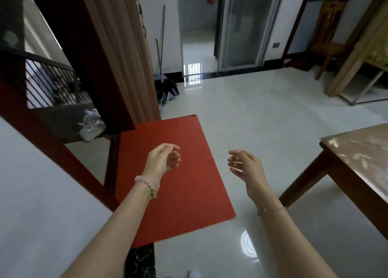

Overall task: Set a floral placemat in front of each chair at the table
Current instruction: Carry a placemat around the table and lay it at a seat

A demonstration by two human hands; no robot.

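Glossy pale tiled floor [262,114] runs through an indoor room toward a lit doorway [197,36] at the back. At far L, a white wall [31,193] capped by a dark-red rail [52,143], w/ black railing [48,82] behind it and a crumpled plastic bag [92,126] on a ledge. A red mat [189,183] lies flat on the floor at center-L, and the left hand [162,159], bead bracelet [147,184] on its wrist, hangs above it, empty, fingers loosely curled. A broom [167,88] leans on the wall beyond. The right hand [244,166] is held apart from the other over bare tile, also empty, fingers relaxed. Farther R are a frosted glass door [245,25] and a wooden chair [327,40] against the back wall. A corner of the desk [361,151] juts in at R, its top marked w/ pale streaks. Where the floral placemats are can't be told.
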